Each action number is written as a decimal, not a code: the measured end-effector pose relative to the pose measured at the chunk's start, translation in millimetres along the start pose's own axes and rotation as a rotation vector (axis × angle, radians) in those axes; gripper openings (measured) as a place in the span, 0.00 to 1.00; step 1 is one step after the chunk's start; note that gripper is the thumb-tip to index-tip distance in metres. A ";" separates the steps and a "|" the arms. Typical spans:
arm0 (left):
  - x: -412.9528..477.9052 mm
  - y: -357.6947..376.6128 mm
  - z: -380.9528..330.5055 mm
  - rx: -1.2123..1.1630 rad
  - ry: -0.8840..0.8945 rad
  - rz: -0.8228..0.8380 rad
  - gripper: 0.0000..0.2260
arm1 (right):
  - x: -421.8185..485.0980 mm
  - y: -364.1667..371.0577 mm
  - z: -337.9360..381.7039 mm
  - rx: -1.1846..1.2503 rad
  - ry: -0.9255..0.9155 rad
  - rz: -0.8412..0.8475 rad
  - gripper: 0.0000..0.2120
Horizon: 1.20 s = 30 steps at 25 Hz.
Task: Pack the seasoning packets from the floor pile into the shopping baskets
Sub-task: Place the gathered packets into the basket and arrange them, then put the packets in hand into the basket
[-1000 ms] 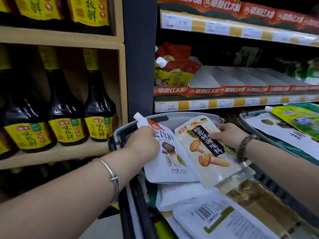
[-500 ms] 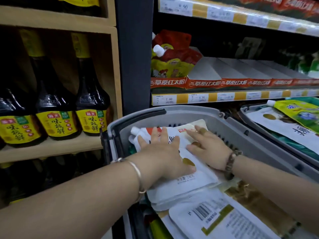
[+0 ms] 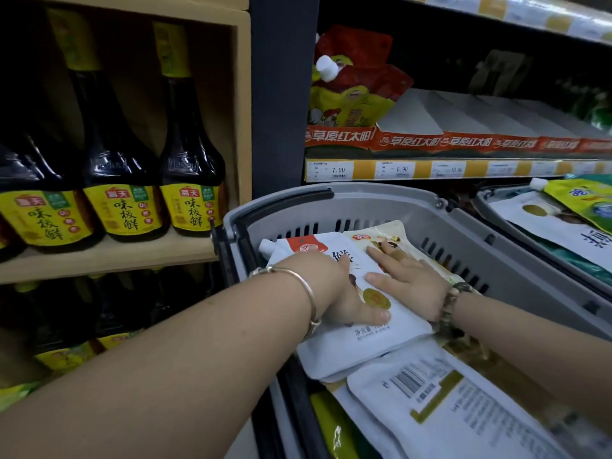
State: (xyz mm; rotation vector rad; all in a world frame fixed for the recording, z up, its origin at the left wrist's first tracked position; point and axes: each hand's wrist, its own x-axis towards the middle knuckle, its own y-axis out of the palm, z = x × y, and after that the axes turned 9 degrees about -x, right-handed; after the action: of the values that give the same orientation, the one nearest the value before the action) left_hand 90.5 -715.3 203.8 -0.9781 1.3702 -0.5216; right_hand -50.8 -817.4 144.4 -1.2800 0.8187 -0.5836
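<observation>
A grey shopping basket (image 3: 374, 207) stands in front of me, full of flat seasoning packets. On top lies a white spouted pouch (image 3: 371, 336) with a red label, and beside it a cream pouch (image 3: 387, 231) with mushroom pictures. My left hand (image 3: 334, 289) lies flat on the white pouch, fingers spread. My right hand (image 3: 407, 276) presses flat across the seam between the two pouches. Neither hand grips anything. Nearer me, a white packet with a barcode (image 3: 440, 402) lies back side up in the basket.
A second grey basket (image 3: 490, 207) at right holds more pouches, one green-yellow (image 3: 583, 200). Dark sauce bottles (image 3: 122, 180) fill wooden shelves at left. Red-yellow pouches (image 3: 351, 91) and price tags (image 3: 337, 169) sit on the shelf behind.
Both hands lowered the two pouches from held-up into the basket and now press them flat. My view has moved closer and lower toward the basket.
</observation>
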 end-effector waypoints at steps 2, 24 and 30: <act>0.1 0.9 0.8 -0.021 0.016 -0.017 0.46 | 1.1 -0.1 1.5 -0.019 0.006 0.006 0.43; -124.0 77.0 224.2 -0.374 -0.087 -1.089 0.19 | -23.5 -66.9 230.5 -0.270 -0.441 -0.245 0.29; -167.9 154.2 320.3 -0.396 -0.323 -1.045 0.19 | -41.4 -28.4 345.4 -0.525 -0.603 -0.212 0.26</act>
State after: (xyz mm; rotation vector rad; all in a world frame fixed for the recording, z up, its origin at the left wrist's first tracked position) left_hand 333.7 -411.9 145.3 -2.0142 0.5872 -0.8162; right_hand 202.6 -585.9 207.9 -1.9128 0.3324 -0.1138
